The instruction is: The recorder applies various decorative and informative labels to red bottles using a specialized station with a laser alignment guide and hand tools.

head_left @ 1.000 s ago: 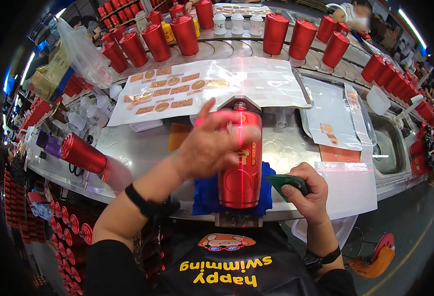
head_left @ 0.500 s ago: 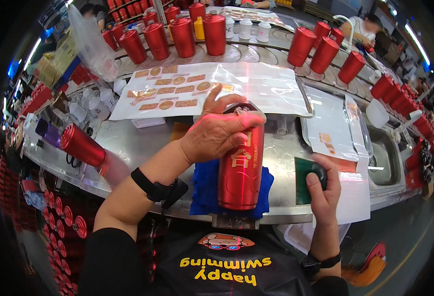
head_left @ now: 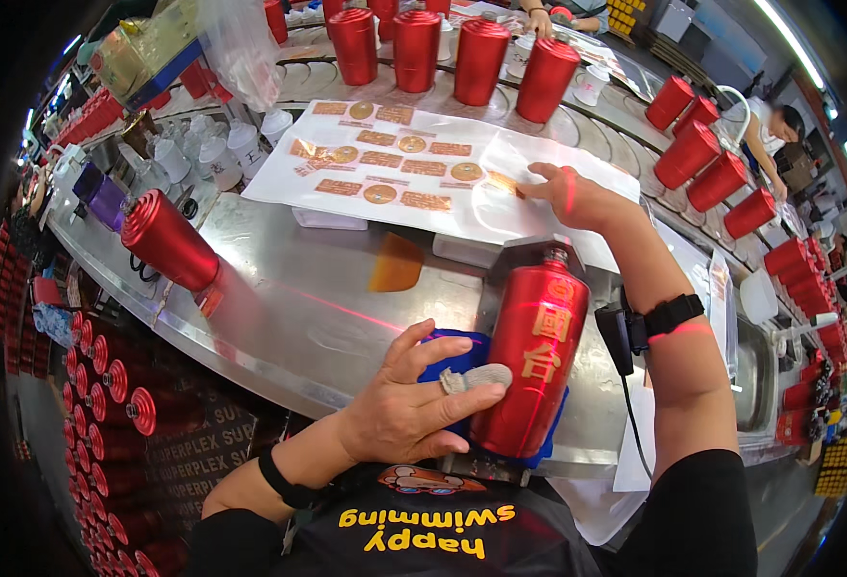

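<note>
A red bottle [head_left: 536,361] with gold characters lies tilted on a blue cloth [head_left: 447,351], its neck toward a metal holder [head_left: 560,248]. My left hand [head_left: 409,409] is beside its lower left side, fingers apart. A greyish fabric cover [head_left: 479,378] on one finger touches the bottle. Beyond the bottle, my right hand [head_left: 577,199] reaches onto a white sheet [head_left: 279,178] of gold decals. Its fingers are stretched out and apart, the tips at a gold decal [head_left: 502,182] near the sheet's right part. Whether they grip its edge is too small to tell.
Another red bottle [head_left: 165,240] leans at the left. An amber flat piece [head_left: 396,263] lies on the metal table [head_left: 298,327]. Red bottles [head_left: 481,62] stand on the conveyor [head_left: 414,96] behind. At the right is a sink [head_left: 756,385]. Other people work at the far side.
My right hand has left the dark rounded tool and moved to the decal sheet. My left hand has gone from the bottle's top to its lower left side. The view has shifted.
</note>
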A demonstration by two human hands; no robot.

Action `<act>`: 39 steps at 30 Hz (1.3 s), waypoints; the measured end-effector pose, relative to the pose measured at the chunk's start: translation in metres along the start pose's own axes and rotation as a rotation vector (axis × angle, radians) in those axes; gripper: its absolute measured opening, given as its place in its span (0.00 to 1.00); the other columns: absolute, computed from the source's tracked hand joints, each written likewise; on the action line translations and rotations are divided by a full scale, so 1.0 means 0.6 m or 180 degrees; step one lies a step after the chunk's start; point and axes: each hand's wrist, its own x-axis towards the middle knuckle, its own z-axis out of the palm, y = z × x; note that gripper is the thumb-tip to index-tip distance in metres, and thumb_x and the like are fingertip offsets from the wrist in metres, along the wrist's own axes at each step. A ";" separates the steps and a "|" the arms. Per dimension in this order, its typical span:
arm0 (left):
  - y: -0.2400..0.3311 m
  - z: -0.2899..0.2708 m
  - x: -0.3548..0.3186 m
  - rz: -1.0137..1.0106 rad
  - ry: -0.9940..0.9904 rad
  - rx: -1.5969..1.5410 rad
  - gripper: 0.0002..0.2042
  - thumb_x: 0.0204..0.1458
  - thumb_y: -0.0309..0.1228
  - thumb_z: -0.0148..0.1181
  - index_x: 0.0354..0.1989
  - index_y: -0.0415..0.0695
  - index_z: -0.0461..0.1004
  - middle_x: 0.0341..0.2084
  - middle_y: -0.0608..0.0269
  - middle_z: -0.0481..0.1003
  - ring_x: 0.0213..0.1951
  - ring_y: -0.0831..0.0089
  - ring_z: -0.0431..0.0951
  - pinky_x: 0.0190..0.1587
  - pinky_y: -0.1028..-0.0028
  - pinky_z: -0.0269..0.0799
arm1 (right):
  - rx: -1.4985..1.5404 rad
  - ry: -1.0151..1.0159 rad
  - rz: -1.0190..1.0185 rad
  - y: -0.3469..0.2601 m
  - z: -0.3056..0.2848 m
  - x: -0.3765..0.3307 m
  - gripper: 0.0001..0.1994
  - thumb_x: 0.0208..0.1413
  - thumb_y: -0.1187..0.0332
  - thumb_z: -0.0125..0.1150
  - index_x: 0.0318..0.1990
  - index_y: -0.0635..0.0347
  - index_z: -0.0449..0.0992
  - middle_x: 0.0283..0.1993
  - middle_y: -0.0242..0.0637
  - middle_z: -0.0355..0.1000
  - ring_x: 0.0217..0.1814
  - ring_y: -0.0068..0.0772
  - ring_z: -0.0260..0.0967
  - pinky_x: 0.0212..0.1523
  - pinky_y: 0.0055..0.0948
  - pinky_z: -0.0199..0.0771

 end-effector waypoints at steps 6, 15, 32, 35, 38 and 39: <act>-0.033 -0.016 -0.014 -0.0310 0.0151 -0.0066 0.24 0.57 0.52 0.51 0.56 0.51 0.72 0.46 0.65 0.77 0.58 0.58 0.65 0.65 0.51 0.51 | 0.0188 -0.0150 -0.0141 -0.017 0.012 0.043 0.32 0.47 0.84 0.48 0.61 0.44 0.69 0.68 0.47 0.55 0.63 0.52 0.62 0.61 0.39 0.66; -0.081 -0.048 0.024 -0.0238 0.0198 -0.0158 0.21 0.56 0.47 0.55 0.53 0.48 0.74 0.39 0.60 0.78 0.54 0.57 0.68 0.60 0.51 0.58 | 0.0178 -0.0012 -0.0304 0.021 0.003 0.085 0.29 0.53 0.69 0.59 0.64 0.43 0.65 0.68 0.53 0.54 0.61 0.54 0.65 0.63 0.39 0.64; -0.368 -0.029 0.292 -0.1516 -0.1153 0.1378 0.12 0.47 0.39 0.57 0.34 0.45 0.77 0.44 0.51 0.71 0.58 0.51 0.61 0.58 0.57 0.62 | 0.1138 0.0582 -0.0272 0.025 0.011 0.052 0.19 0.54 0.73 0.57 0.55 0.58 0.74 0.63 0.50 0.62 0.60 0.49 0.65 0.59 0.37 0.66; -0.379 -0.028 0.285 -0.1477 -0.1110 0.1230 0.10 0.47 0.37 0.57 0.32 0.44 0.76 0.42 0.53 0.71 0.56 0.51 0.62 0.57 0.59 0.62 | 0.1216 0.0613 -0.0241 0.035 0.019 0.054 0.18 0.55 0.73 0.56 0.55 0.58 0.74 0.63 0.49 0.62 0.59 0.49 0.66 0.58 0.36 0.67; -0.392 -0.028 0.281 -0.1279 -0.0873 0.0870 0.09 0.47 0.35 0.57 0.31 0.44 0.75 0.38 0.55 0.70 0.52 0.53 0.63 0.55 0.60 0.62 | 0.1145 0.0674 -0.0336 0.038 0.021 0.069 0.19 0.55 0.71 0.56 0.56 0.56 0.73 0.63 0.49 0.62 0.60 0.48 0.65 0.58 0.36 0.67; -0.396 -0.029 0.278 -0.1281 -0.0874 0.0873 0.09 0.47 0.35 0.57 0.31 0.44 0.75 0.38 0.55 0.70 0.52 0.53 0.63 0.55 0.60 0.62 | 0.1146 0.0675 -0.0339 0.039 0.020 0.074 0.19 0.55 0.71 0.56 0.56 0.56 0.73 0.63 0.49 0.62 0.60 0.48 0.65 0.58 0.36 0.67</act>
